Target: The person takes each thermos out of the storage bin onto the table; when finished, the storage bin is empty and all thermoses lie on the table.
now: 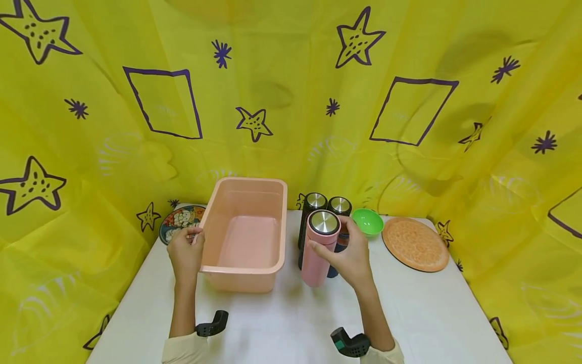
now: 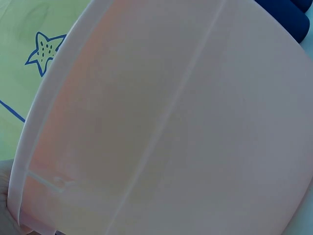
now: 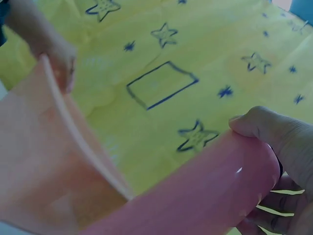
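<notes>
A pink flask (image 1: 318, 247) with a steel lid is held in my right hand (image 1: 347, 255), whose fingers wrap round its body just right of the pink tub (image 1: 273, 222). In the right wrist view the flask (image 3: 205, 196) fills the lower frame under my right hand's fingers (image 3: 274, 137). My left hand (image 1: 186, 250) grips the tub's left rim near the front corner. The tub's pink wall (image 2: 171, 122) fills the left wrist view, with a bit of my left hand (image 2: 6, 196) at the edge. Two black flasks (image 1: 313, 207) (image 1: 339, 210) stand behind the pink one.
A green bowl (image 1: 367, 221) and an orange round plate (image 1: 415, 243) lie on the white table (image 1: 427, 313) to the right. A patterned plate (image 1: 182, 220) sits behind the left hand. Yellow star-printed cloth (image 1: 273, 76) walls the table on three sides.
</notes>
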`<action>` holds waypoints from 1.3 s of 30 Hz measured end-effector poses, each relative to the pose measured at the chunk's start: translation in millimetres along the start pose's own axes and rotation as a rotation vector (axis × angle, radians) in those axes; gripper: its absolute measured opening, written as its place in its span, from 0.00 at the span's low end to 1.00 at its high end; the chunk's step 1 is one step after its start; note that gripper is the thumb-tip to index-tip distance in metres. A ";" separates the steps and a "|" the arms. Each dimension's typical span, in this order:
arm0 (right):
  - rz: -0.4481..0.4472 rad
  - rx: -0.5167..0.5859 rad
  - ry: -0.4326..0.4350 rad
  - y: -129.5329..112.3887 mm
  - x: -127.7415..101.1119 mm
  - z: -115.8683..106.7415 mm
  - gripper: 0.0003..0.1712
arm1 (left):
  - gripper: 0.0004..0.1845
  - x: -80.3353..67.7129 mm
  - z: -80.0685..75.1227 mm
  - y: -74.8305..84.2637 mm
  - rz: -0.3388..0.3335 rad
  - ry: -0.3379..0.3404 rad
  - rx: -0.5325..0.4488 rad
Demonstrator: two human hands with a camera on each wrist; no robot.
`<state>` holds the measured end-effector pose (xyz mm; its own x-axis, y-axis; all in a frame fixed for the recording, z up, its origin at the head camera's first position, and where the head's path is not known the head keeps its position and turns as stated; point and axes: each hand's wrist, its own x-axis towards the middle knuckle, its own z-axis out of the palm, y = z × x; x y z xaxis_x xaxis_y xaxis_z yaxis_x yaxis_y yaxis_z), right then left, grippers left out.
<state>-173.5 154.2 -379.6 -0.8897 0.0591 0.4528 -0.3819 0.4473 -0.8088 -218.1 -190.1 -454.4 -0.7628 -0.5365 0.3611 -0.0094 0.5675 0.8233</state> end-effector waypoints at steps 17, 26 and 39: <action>0.126 -0.014 0.056 46.5 -27.6 23.4 0.37 | 0.08 -1.1 -2.7 2.3 -0.031 -0.007 0.005; 0.142 -0.032 0.131 52.3 -34.2 32.5 0.37 | 0.08 -1.7 -0.5 1.5 -0.023 -0.006 0.002; 0.165 -0.039 0.159 61.8 -41.8 38.7 0.40 | 0.08 -1.1 0.6 2.6 -0.015 -0.006 0.001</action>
<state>-169.6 144.9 -463.0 -0.8874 0.2729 0.3715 -0.2219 0.4536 -0.8631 -217.7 -187.7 -453.0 -0.7666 -0.5411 0.3457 -0.0217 0.5599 0.8283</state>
